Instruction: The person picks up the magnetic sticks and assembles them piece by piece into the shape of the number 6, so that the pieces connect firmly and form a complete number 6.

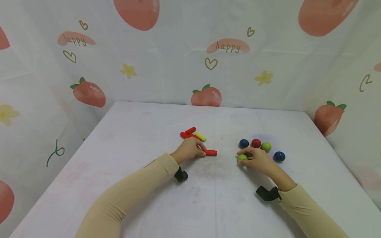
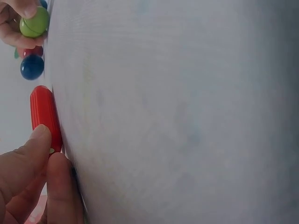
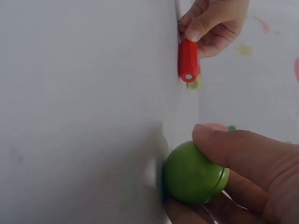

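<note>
My left hand (image 1: 189, 148) pinches a short red rod (image 1: 211, 152) by one end, close to the tabletop. In the left wrist view the rod (image 2: 44, 112) is ribbed along its side, with the thumb on it. My right hand (image 1: 259, 161) holds a glossy green ball (image 1: 242, 157) between thumb and fingers, low over the table; contact with the table is hard to tell. The right wrist view shows a seam round this ball (image 3: 191, 173) and a pale round spot on the red rod's end (image 3: 188, 76). A gap separates the rod from the ball.
Beyond my left hand lie several more red rods (image 1: 190, 130) and a yellow-green rod (image 1: 200, 136). Around my right hand are a blue ball (image 1: 244, 143), a red ball (image 1: 256, 142), another green ball (image 1: 266, 146) and a second blue ball (image 1: 279, 156), on the white table (image 1: 148, 132).
</note>
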{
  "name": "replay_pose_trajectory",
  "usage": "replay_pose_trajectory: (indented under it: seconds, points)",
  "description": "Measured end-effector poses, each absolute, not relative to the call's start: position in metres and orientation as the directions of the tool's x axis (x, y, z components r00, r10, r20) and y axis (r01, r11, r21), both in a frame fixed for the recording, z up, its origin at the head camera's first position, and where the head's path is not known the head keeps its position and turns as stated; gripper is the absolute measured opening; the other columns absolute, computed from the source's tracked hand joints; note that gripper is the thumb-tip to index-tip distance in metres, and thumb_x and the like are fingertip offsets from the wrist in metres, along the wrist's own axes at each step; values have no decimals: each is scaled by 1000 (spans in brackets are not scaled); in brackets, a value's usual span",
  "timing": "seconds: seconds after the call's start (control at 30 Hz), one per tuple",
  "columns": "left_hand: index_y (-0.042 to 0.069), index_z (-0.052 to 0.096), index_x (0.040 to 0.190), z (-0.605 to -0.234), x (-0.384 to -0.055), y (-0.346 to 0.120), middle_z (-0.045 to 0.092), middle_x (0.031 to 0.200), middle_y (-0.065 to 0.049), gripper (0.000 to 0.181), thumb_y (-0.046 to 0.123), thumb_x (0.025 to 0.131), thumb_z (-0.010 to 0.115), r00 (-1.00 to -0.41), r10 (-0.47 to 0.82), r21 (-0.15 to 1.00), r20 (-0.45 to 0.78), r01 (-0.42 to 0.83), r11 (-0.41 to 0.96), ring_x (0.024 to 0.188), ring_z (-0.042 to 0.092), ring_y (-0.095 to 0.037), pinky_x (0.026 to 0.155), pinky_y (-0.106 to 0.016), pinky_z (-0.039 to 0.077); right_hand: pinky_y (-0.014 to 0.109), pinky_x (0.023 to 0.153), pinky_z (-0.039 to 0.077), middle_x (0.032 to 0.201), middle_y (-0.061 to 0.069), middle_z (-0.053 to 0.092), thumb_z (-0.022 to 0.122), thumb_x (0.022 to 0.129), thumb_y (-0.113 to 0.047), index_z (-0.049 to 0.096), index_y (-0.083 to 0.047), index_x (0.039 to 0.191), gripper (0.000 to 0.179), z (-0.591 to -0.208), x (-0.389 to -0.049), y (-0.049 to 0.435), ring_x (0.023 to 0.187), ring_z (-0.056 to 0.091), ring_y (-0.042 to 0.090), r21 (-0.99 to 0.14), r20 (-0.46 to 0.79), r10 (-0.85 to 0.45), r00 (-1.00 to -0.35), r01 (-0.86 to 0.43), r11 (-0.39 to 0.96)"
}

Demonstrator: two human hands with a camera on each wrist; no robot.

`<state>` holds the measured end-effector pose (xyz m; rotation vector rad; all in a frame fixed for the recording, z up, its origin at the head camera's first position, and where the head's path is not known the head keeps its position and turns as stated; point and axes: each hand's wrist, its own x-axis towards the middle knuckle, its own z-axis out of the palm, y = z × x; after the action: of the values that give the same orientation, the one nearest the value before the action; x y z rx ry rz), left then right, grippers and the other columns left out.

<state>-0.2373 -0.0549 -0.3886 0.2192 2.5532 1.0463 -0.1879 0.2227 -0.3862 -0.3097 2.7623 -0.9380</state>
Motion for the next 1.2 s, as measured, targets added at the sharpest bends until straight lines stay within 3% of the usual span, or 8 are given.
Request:
replay_pose_trajectory:
  seconds: [0.33,0.47,0.6,0.97,1.2]
  points:
    - [10,78,102,-386,-237,-56,65,73,1,16,16,88,81,-917,275,694,-288,-3,720,64,56,-8,60,-17,41,46,91,58,120,19,70,78,90,-22,73,-5,118,33,-380,-194,213,112,66,38,-601,-140,-283,-949,-146,786]
    - [11,78,102,-386,-237,-56,64,73,1,16,17,87,81,-919,270,692,-288,-5,722,65,56,-8,61,-17,42,51,99,55,125,18,70,75,93,-23,71,-5,123,35,-376,-197,203,120,64,40,-632,-110,-278,-954,-149,760]
    - [11,79,102,-386,-237,-56,64,73,2,16,17,87,81,-919,270,689,-287,-3,725,65,55,-8,61,-17,41,48,98,57,126,19,70,74,94,-20,69,-3,126,37,-375,-200,193,117,68,38,-684,-74,-258,-963,-139,716]
    - [12,79,101,-388,-239,-54,66,74,1,15,18,87,82,-922,267,669,-280,11,743,67,55,-9,61,-17,41,49,102,55,135,21,64,75,93,-18,71,-5,125,35,-392,-207,172,121,66,40,-730,-98,-240,-966,-95,677]
    - [12,79,100,-389,-240,-55,66,74,1,15,18,87,82,-923,270,665,-273,21,746,69,55,-9,61,-17,41,47,103,55,129,19,69,76,92,-16,70,-4,124,35,-399,-210,165,118,67,36,-740,-100,-243,-965,-91,666]
